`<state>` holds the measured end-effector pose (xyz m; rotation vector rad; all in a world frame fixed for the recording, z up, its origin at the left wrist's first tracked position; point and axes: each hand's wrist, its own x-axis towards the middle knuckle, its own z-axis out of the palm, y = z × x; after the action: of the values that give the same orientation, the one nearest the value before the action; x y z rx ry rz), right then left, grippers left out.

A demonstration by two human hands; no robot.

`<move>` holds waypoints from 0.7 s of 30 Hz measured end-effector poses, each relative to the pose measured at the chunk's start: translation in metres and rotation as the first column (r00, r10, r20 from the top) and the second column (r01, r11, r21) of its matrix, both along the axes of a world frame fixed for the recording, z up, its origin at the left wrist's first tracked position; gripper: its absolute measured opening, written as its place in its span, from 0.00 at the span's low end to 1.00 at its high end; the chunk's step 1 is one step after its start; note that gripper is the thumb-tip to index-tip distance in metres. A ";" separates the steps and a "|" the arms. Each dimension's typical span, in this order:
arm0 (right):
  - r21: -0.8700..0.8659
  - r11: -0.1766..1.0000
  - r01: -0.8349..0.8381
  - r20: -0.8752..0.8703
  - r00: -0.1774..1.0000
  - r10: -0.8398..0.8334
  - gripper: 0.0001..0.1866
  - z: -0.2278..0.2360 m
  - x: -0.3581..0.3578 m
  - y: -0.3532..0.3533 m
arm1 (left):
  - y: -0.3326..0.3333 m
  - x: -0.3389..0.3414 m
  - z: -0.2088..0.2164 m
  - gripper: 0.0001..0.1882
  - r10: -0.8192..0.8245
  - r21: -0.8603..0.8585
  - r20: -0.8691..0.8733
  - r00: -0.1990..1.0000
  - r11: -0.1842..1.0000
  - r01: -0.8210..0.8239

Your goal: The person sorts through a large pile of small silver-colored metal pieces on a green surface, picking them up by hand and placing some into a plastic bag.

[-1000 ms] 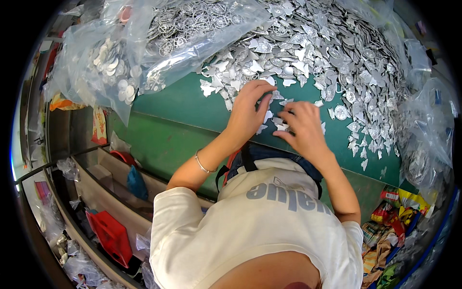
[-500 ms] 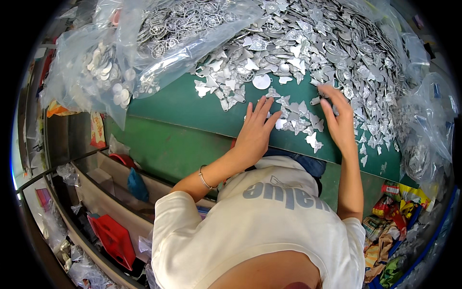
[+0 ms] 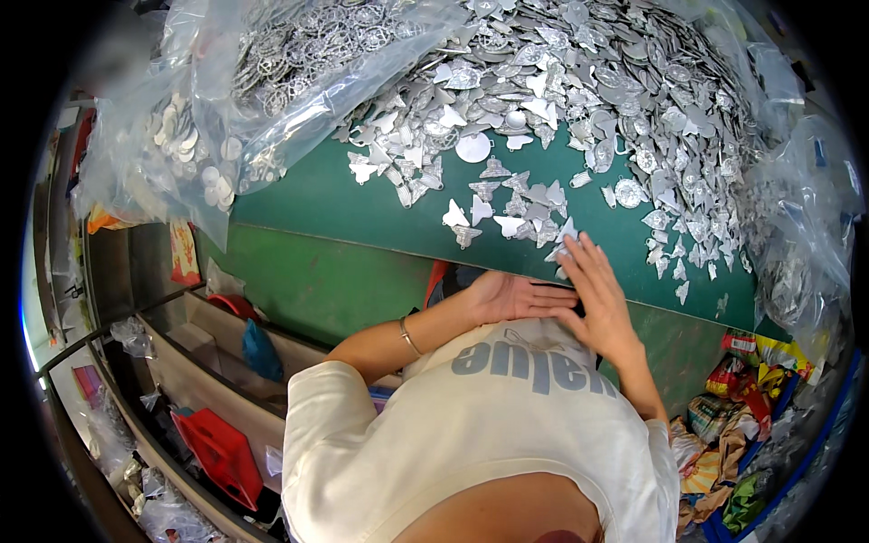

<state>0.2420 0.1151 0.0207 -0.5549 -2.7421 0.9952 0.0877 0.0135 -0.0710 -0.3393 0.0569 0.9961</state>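
Note:
Palm up, my left hand [image 3: 523, 299] lies just below the near edge of the green table [image 3: 362, 213], its fingers stretched out, holding nothing I can see. Above it my right hand [image 3: 599, 294] has its fingers extended flat, the tips touching a silver winged metal piece [image 3: 563, 237] near that edge. Its thumb reaches toward my left fingers. Just beyond my hands lies a small loose group of silver metal charms [image 3: 534, 206], several of them butterfly-like. Farther back spreads a large heap of similar flat metal pieces [image 3: 588, 72].
Clear plastic bags hold round openwork pieces [image 3: 317, 54] and plain discs [image 3: 190, 136] at left. Another plastic bag [image 3: 806, 217] stands at right. Beside me are a drawer [image 3: 217, 362], a red plastic object [image 3: 217, 452] and crumpled colourful wrappers [image 3: 742, 398].
My left hand has drawn back off the table and turned palm up. My right hand has come nearer and left, to the table edge. The small group of charms lies differently.

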 end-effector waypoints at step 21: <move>0.110 0.991 -0.071 -0.035 0.997 0.075 0.29 -0.010 -0.057 0.019 | -0.001 0.000 0.012 0.38 0.010 -0.179 -0.095 0.995 0.984 -0.027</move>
<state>0.1854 0.1342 0.0104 -0.4164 -2.7795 0.8557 0.0878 0.0129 -0.0588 -0.4588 0.2305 1.0277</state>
